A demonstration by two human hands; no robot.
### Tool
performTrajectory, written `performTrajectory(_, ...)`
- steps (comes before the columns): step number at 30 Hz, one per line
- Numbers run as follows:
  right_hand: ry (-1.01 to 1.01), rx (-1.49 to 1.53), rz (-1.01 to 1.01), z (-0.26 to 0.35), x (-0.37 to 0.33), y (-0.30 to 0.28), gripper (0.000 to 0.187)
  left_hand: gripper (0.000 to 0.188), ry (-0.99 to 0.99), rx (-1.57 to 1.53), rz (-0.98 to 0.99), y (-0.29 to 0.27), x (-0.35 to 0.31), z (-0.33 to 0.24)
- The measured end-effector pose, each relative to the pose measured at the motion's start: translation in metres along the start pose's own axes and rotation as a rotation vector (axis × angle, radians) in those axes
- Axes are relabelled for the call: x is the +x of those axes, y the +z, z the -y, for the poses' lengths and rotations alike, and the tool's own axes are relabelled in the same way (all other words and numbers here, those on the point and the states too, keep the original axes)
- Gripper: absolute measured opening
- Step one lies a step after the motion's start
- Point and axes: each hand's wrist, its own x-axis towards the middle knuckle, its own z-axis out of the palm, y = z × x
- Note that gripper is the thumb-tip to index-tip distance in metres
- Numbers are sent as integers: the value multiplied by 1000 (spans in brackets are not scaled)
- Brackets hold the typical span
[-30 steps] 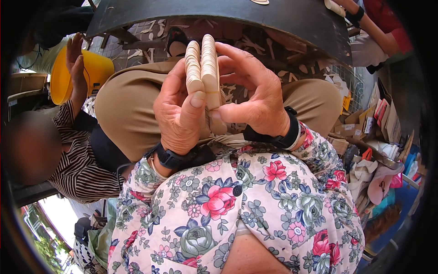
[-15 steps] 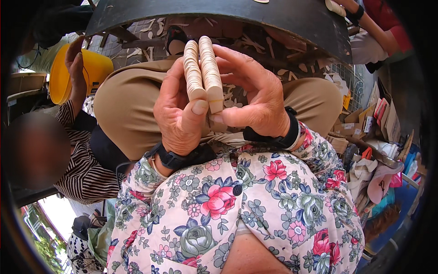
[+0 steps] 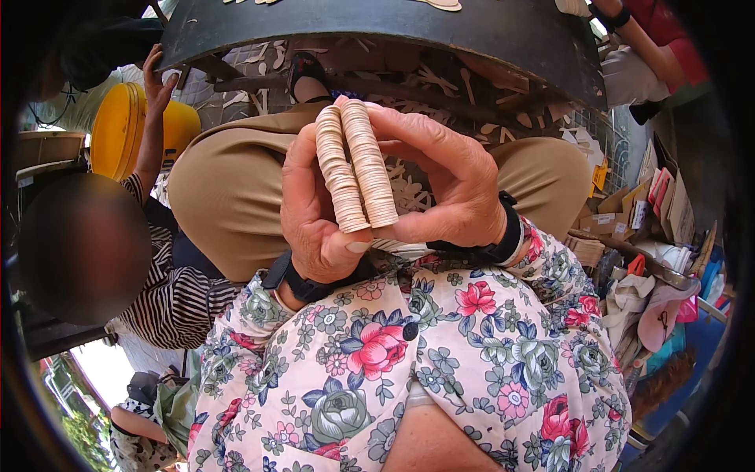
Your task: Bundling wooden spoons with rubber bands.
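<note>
Two long stacks of thin, pale wooden spoons are held side by side in front of my lap: a left stack (image 3: 339,177) and a right stack (image 3: 370,165). Their edges face up and nearly touch. My left hand (image 3: 311,216) closes around the outer side of the left stack, thumb at its near end. Against the right stack, my right hand (image 3: 456,181) is curled, with its index finger at the far end and thumb at the near end. The spoons' lower parts are hidden.
A dark table (image 3: 377,23) stands ahead, bearing a few wooden pieces. Wooden spoons and scraps litter the ground beneath it. Left are a yellow bucket (image 3: 118,130) and a person in a striped shirt (image 3: 181,295). Cardboard boxes (image 3: 621,208) stand right; another person's arm (image 3: 641,39) is far right.
Both hands have lowered and tipped the two stacks toward me, so the near rounded faces no longer show. The person at left has moved a hand up to the table's edge.
</note>
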Motion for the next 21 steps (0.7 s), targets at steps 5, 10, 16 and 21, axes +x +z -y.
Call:
performTrajectory(5,5,-64,5,0,-4,-3,80,109,-75,187,56,-2,2,-3)
performTrajectory(10,40,-100,-8,0,-2,-2,83,108,36,50,152,-15,5,26)
performTrajectory(16,77,-117,-28,0,-7,-3,83,106,-60,137,138,-14,4,21)
performTrajectory(21,89,-121,-51,-1,-8,-1,83,106,-90,155,143,-12,4,13)
